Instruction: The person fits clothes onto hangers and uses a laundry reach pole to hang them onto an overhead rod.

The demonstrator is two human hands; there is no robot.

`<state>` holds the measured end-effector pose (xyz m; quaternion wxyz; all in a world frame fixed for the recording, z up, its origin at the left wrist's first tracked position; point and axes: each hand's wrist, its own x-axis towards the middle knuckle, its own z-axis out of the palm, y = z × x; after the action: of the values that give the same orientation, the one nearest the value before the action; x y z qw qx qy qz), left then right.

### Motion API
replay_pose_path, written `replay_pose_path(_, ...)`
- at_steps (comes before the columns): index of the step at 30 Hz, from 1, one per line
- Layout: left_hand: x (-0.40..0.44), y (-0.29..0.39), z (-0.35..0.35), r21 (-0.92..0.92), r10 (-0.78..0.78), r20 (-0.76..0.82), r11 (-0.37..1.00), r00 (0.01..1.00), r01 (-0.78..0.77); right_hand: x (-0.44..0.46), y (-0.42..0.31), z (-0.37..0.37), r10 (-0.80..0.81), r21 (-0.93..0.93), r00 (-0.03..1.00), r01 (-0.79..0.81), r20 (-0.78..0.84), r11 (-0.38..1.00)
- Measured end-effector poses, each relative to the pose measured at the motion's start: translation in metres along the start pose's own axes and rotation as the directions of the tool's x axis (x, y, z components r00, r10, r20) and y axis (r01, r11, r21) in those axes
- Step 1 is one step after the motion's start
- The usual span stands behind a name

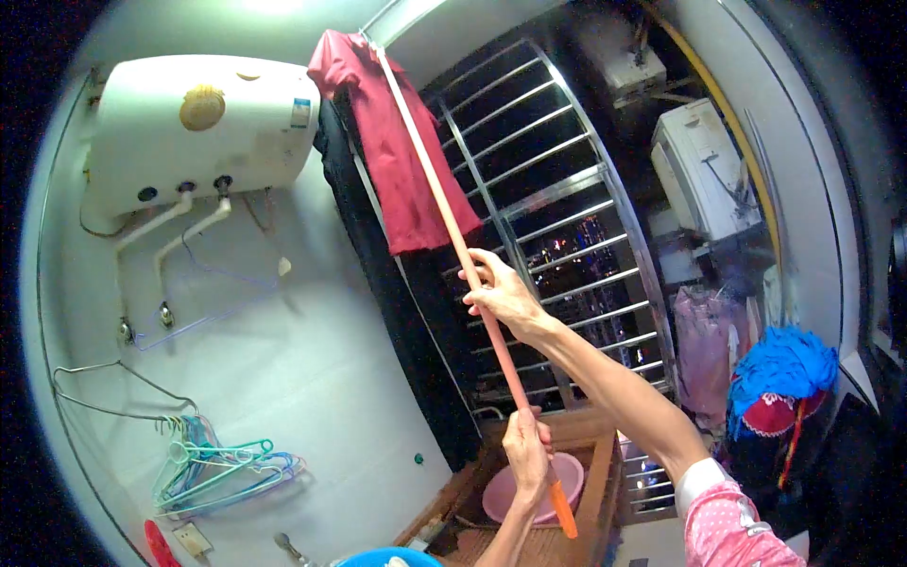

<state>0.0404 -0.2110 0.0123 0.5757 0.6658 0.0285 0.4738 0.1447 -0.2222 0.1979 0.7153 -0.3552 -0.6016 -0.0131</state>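
A long pink clothes pole (434,180) with an orange end slants up toward the ceiling. My right hand (503,295), its arm in a pink dotted sleeve, is closed around the middle of the pole. Lower down, near the orange end, my left hand (526,449) grips the same pole. The pole's upper tip is close to the hanger hook of a dark red garment (416,189); whether they touch I cannot tell. Dark trousers (387,302) hang just behind and to the left of that garment.
A white water heater (203,132) is mounted on the left wall above several hangers (222,463). Metal window bars (557,203) stand behind the pole. Below are a pink basin (567,472) and a blue basin (387,558). A blue cloth bundle (784,369) hangs at right.
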Motion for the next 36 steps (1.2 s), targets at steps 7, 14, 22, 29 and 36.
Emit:
replay_pose_path(7, -0.145, -0.165, -0.005, -0.034, -0.305, 0.228, 0.947, 0.925, 0.321, -0.074, 0.028, -0.025, 0.214, -0.036, 0.966, -0.221, -0.143, 0.975)
replay_pose_path(14, -0.297, -0.303, -0.048, 0.647, -0.624, 0.553, 0.739, 0.552, 0.187, -0.1, 0.04, -0.072, 0.237, -0.16, 0.949, -0.272, -0.207, 0.949)
replay_pose_path(22, -0.288, -0.22, -0.06, 0.455, -0.583, 0.529, 0.808, 0.617, 0.374, -0.237, 0.12, -0.107, 0.402, -0.521, 0.892, -0.448, -0.206, 0.726)
replay_pose_path(29, -0.322, -0.221, -0.067, 0.407, -0.644, 0.571, 0.76, 0.508, 0.507, -0.309, 0.19, -0.132, 0.539, -0.417, 0.709, -0.704, -0.455, 0.575)
replay_pose_path(36, -0.324, -0.238, -0.059, 0.376, -0.621, 0.554, 0.781, 0.555, 0.499, -0.345, 0.255, -0.19, 0.625, -0.672, 0.67, -0.679, -0.401, 0.296)
